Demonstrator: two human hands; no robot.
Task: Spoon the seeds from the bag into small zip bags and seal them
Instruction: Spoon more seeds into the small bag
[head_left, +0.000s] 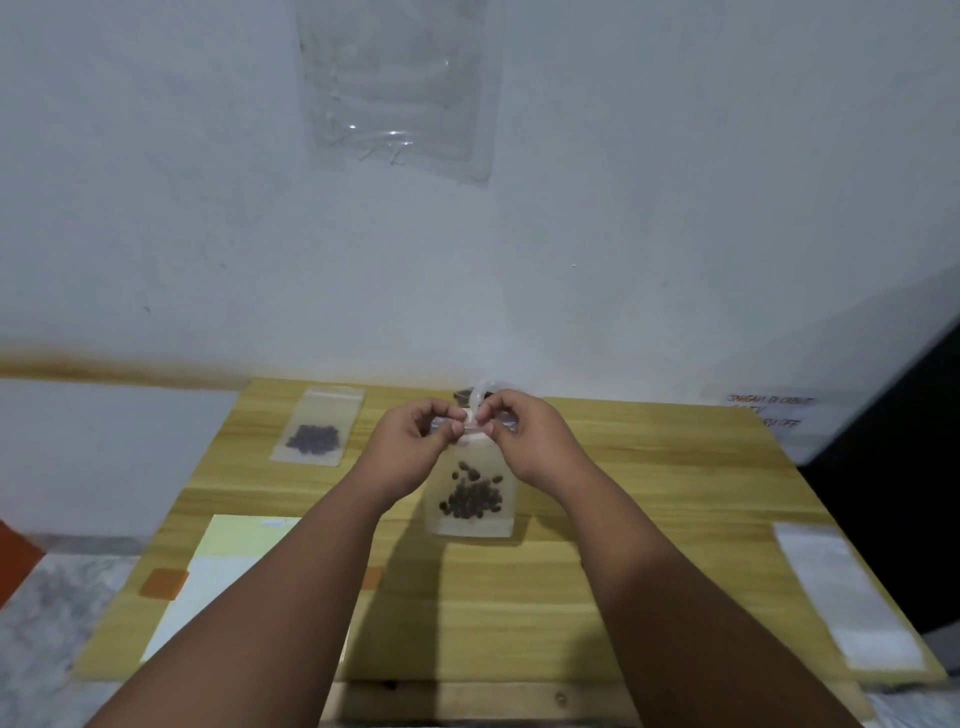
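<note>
A small clear zip bag (471, 499) with dark seeds in its lower half hangs upright over the middle of the wooden table (649, 519). My left hand (415, 441) and my right hand (524, 436) both pinch its top strip, fingertips almost touching. Behind my hands, a white plastic spoon (480, 392) and the dark edge of the seed bag (461, 397) show, mostly hidden. A second small zip bag with seeds (316, 427) lies flat at the far left of the table.
A pale yellow sheet with an orange tab (218, 566) lies at the near left. A white strip of bags (847, 592) lies along the right edge. A clear plastic bag (400, 83) hangs on the white wall. A dark object (893, 441) stands at the right.
</note>
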